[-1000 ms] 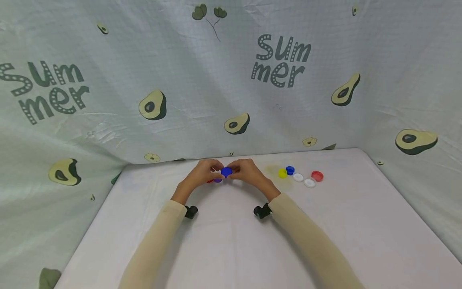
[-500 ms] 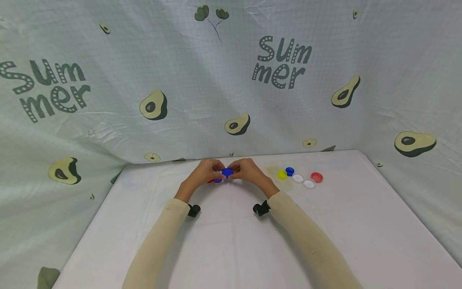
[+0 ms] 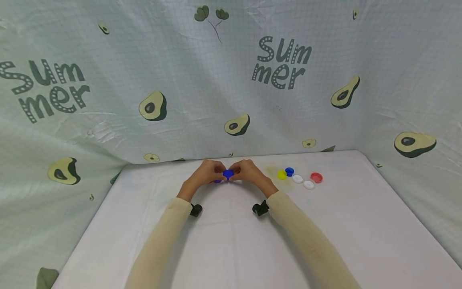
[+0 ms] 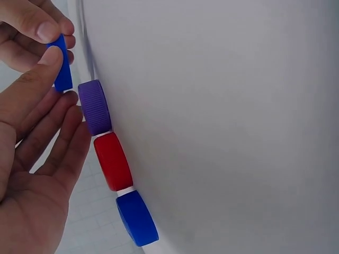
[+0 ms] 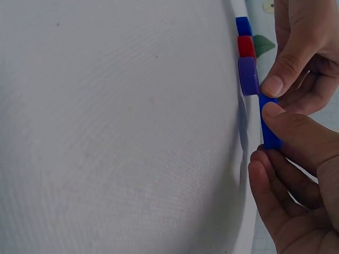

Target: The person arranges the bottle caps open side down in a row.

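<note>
Both hands meet over the far side of the table around a blue bottle cap (image 3: 228,174). My left hand (image 3: 207,171) pinches one edge of it between thumb and fingers. From the other side, my right hand (image 3: 248,170) pinches the cap too. In the left wrist view the blue cap stands on edge, slightly above the white surface. Right beside it is a purple cap (image 4: 95,108) with a ribbed side. A red cap (image 4: 113,161) and another blue cap (image 4: 137,218) continue the row. In the head view my left hand partly hides this row.
To the right on the white table (image 3: 231,241) lie a yellow cap (image 3: 282,174), a blue cap (image 3: 289,171), two white caps (image 3: 297,179) and a red cap (image 3: 316,178). A patterned cloth (image 3: 195,80) hangs behind the table's far edge.
The blue cap between both hands has come down slightly and shifted a little to the right. My left forearm has moved slightly right. The other caps stay in place.
</note>
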### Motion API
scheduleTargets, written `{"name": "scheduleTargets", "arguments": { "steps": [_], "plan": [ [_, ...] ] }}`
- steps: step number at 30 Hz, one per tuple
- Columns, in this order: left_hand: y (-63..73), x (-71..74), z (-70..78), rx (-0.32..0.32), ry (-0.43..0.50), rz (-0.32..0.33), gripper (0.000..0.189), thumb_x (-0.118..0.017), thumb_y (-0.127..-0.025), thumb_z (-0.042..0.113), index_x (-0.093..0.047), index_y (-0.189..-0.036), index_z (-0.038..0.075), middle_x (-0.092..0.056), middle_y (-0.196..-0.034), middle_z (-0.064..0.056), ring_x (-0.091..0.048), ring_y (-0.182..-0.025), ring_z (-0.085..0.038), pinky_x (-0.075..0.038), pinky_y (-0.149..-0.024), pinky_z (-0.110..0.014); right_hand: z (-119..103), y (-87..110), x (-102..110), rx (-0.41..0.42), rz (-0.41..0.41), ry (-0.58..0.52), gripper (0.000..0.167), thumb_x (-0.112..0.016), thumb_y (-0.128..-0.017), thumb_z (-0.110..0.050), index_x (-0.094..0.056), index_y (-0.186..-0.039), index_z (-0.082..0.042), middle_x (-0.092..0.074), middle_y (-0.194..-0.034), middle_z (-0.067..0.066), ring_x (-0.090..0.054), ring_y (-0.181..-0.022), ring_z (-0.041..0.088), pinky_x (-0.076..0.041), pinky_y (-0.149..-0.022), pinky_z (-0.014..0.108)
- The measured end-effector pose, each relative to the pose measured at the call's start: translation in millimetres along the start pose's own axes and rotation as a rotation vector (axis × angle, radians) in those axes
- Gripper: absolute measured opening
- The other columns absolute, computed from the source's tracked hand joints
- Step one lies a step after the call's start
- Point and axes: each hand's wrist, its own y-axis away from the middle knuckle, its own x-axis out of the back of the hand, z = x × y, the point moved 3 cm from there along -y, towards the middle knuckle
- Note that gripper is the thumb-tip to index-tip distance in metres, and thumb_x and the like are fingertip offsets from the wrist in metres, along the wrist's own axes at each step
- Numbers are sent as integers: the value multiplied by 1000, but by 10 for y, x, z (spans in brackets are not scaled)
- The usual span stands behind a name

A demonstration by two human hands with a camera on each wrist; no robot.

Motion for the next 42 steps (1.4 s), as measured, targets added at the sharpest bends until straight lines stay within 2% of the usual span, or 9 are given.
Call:
{"name": "scheduleTargets", "arguments": {
  "steps": [5,12,15,21,26,32,38,42],
  "plan": [
    [-5,-17,-6,7,-22,-16,28,-84,-86,16,-74,-109,3,-73,-98,-8,-66,-90,-19,-57,-76,-31,14,-7,-36,-12,-13,-8,37,-84,-86,-16,-74,-118,-2,-76,-104,8,-69,-89,15,-58,-84,26],
    [-36,-37,-7,-42,-65,-38,27,-84,-85,14,-74,-106,1,-74,-98,-8,-67,-91,-19,-57,-82,-32,16,-23,-64,-6,-5,13,33,-85,-84,-15,-77,-114,-3,-76,-98,6,-63,-85,14,-54,-77,24],
    [-36,-42,7,-46,-67,-48,27,-85,-84,13,-73,-105,0,-75,-97,-9,-67,-90,-19,-57,-82,-32,20,-23,-74,-10,3,7,32,-86,-83,-14,-77,-113,-3,-77,-99,5,-63,-87,14,-54,-78,24],
    [-36,-27,29,-7,-82,-54,27,-85,-84,12,-73,-105,0,-74,-96,-9,-67,-89,-20,-57,-82,-32,40,-39,-100,-12,17,-17,34,-87,-83,-14,-78,-113,-3,-77,-102,6,-66,-88,14,-56,-81,25],
    [-62,-29,13,20,-112,-92,28,-84,-86,14,-71,-108,2,-73,-98,-9,-65,-90,-19,-56,-82,-31,31,-38,-100,-44,10,-27,35,-86,-83,-14,-77,-115,-4,-77,-103,7,-66,-89,15,-57,-84,27],
    [-72,-39,-14,66,-93,-119,29,-82,-87,15,-71,-110,3,-72,-102,-9,-64,-93,-20,-56,-85,-32,13,-40,-91,-66,-5,-19,34,-86,-83,-15,-77,-115,-4,-77,-102,7,-64,-90,16,-55,-85,28],
    [-51,-72,-7,69,-100,-115,28,-81,-88,13,-68,-110,1,-71,-102,-10,-64,-93,-20,-56,-86,-32,21,-54,-109,-50,-17,13,34,-87,-83,-15,-78,-113,-4,-77,-101,6,-66,-91,15,-55,-84,27],
    [-52,-77,42,49,-109,-112,28,-80,-89,11,-67,-111,-1,-71,-103,-12,-64,-94,-22,-56,-89,-35,20,-54,-80,-34,-13,39,34,-87,-83,-16,-78,-113,-5,-77,-102,5,-66,-93,15,-55,-85,26]
  ]
}}
